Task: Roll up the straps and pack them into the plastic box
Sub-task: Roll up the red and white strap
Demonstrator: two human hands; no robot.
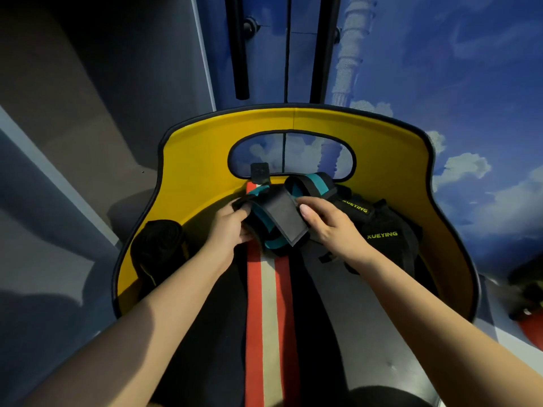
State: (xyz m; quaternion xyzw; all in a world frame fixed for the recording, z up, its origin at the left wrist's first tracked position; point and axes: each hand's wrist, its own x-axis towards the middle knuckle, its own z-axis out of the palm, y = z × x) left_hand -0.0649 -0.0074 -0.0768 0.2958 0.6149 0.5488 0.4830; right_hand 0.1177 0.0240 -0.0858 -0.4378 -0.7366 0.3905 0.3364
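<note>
A teal-and-black strap (271, 240) with a grey hook-and-loop patch (282, 215) lies across the seat of a yellow-backed chair (194, 160). My left hand (230, 226) grips the strap's left part, fingers curled round it. My right hand (323, 220) pinches the patch's right edge. More of the strap loops behind at the teal band (308, 185). Black straps marked XUEYING (382, 233) are piled at the right. A rolled black strap (158, 245) stands at the seat's left. No plastic box is in view.
The seat has a red and white stripe (264, 304) running towards me. A small black remote-like item (260, 171) leans at the backrest opening. Behind stand a blue sky-patterned wall (455, 69) and black vertical bars (239, 54). A red object (531, 330) shows at the right edge.
</note>
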